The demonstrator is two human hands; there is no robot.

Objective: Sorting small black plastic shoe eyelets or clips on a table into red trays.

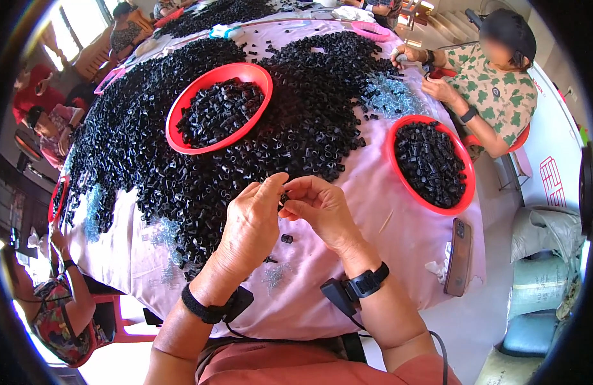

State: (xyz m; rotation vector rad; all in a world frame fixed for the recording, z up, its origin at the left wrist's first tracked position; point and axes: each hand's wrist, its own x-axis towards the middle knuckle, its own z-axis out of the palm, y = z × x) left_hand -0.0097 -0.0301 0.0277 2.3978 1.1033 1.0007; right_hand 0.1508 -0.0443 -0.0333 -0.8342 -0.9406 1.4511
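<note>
Both my hands meet above the near part of the table, fingertips pinched together around one small black plastic piece (pixel 284 198). My left hand (pixel 250 221) is closed on its left side, and my right hand (pixel 322 210) pinches from the right. Fingers cover most of the piece, so its exact shape is hidden. Just below them a single black piece (pixel 287 239) lies on the pink cloth. Beyond my hands spreads a large heap of similar small black hollow pieces (pixel 309 138). Nearer me sits a small pile of clear bits (pixel 275 276).
A red basin (pixel 266 96) of black pieces rests on the heap; another red basin (pixel 466 192) stands at right. A phone (pixel 459 256) lies by the right edge of the pink tablecloth (pixel 367 256). Several people sit around, one in a patterned shirt (pixel 482 90). Sacks (pixel 537 285) stand at right.
</note>
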